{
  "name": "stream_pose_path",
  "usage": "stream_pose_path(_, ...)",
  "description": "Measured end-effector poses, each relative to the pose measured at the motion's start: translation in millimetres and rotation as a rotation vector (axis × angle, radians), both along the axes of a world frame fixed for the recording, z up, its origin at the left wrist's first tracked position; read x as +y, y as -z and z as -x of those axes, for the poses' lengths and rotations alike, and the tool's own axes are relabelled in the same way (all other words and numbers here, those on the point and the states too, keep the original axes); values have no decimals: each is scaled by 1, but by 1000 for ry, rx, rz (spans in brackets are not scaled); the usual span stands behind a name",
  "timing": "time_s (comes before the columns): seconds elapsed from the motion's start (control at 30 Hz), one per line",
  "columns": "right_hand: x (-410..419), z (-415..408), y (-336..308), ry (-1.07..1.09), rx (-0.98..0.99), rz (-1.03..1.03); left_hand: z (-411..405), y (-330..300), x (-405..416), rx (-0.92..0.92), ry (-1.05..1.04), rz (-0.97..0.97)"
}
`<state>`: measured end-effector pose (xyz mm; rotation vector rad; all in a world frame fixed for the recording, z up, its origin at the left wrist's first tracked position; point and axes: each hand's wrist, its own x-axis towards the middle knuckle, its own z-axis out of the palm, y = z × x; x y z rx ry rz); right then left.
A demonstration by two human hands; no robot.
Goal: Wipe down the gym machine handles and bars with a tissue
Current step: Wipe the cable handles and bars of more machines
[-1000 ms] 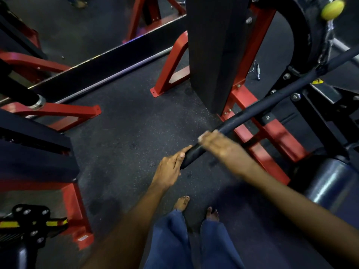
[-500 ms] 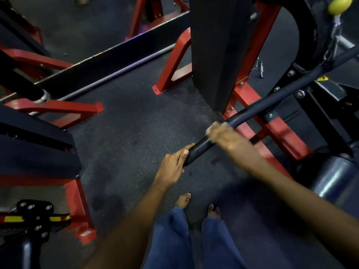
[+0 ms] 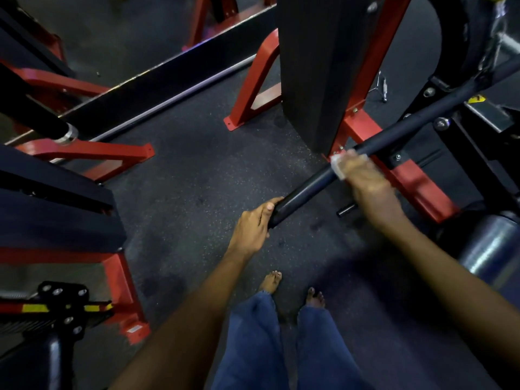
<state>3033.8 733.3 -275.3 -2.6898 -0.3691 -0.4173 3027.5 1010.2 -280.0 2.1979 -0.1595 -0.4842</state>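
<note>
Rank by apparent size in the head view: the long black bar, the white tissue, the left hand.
1. Long black bar, spanning much of the frame.
2. Left hand, gripping the bar's near end.
3. White tissue, mostly hidden under the right hand, so its full size is unsure.

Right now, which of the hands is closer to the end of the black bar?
Left. The left hand grips the bar at its very end, while the right hand holds the tissue on the bar farther up.
</note>
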Motion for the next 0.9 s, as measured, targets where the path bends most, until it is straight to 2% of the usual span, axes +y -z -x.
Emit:
stream_pose_path(0.07,-10,-11,0,227,13,-104,-1,-3,-1,10,27,-33)
stream_pose_path(0.1,-2,-12,0,240,-4,-108,-3,-5,-4,2,56,-78)
stream_pose_path(0.13,11,-8,0,173,-28,-90,-5,-8,-7,-25,93,-149)
stream_pose_path(0.2,29,9,2,-116,-51,34,-15,-15,-18,-87,168,-237)
stream_pose_path(0.27,17,11,-1,-270,-28,145,-29,-23,-36,-90,226,-164)
stream_pose_path(0.3,4,5,-2,-243,-10,129,-36,-25,-46,-92,265,-138)
stream_pose_path(0.33,-10,-4,0,-148,19,70,-42,-26,-54,-92,313,-142)
stream_pose_path(0.43,-56,-32,2,337,90,-203,-50,-22,-73,-90,416,-231)
stream_pose_path(0.5,-55,-39,2,486,146,-308,-48,-18,-76,-114,413,-255)
stream_pose_path(0.57,-29,-30,2,392,180,-259,-46,-14,-76,-144,406,-268)
stream_pose_path(0.67,4,0,4,-55,47,-61,-47,-10,-75,-155,410,-272)
stream_pose_path(0.73,-10,-2,3,-206,-9,45,-47,-10,-74,-147,412,-244)
stream_pose_path(0.8,-33,-23,3,-115,17,40,-47,-10,-74,-143,407,-234)
stream_pose_path(0.9,-72,-55,6,309,92,-141,-46,-9,-75,-140,393,-232)
